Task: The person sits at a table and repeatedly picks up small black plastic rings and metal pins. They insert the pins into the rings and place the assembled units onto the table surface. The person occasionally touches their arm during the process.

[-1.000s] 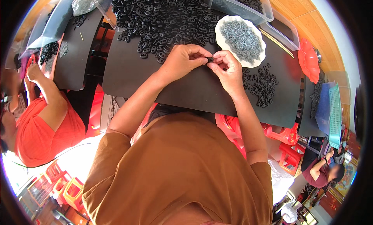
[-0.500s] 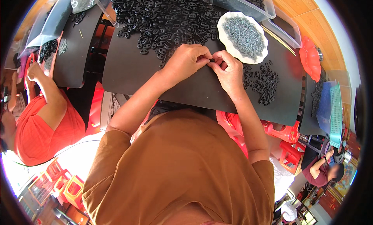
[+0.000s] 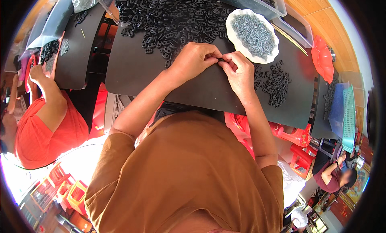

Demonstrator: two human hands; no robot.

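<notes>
My left hand (image 3: 194, 60) and my right hand (image 3: 241, 75) meet above the dark table (image 3: 193, 92), their thumbs and fingers pinched together. Between the fingertips is a small black plastic piece (image 3: 220, 60), mostly covered by the fingers. Beyond my left hand spreads a big pile of black two-holed oval pieces (image 3: 173, 21). A cream scalloped bowl (image 3: 260, 59) stands just past my right hand, filled with small shiny grey pieces (image 3: 253, 36) too fine to name. Right of my right wrist lies a smaller heap of black pieces (image 3: 276, 86).
Clear plastic bins (image 3: 247, 5) stand at the far edge, with thin yellowish sticks (image 3: 290, 40) beside them. A red scalloped dish (image 3: 322, 60) and a teal basket (image 3: 348, 118) are at the right. Another person in red (image 3: 52, 122) works at the left table. Red stools (image 3: 301, 158) stand below.
Both hands remain pinched together, with a slight shift of the fingers around the black piece. The whole view has moved slightly.
</notes>
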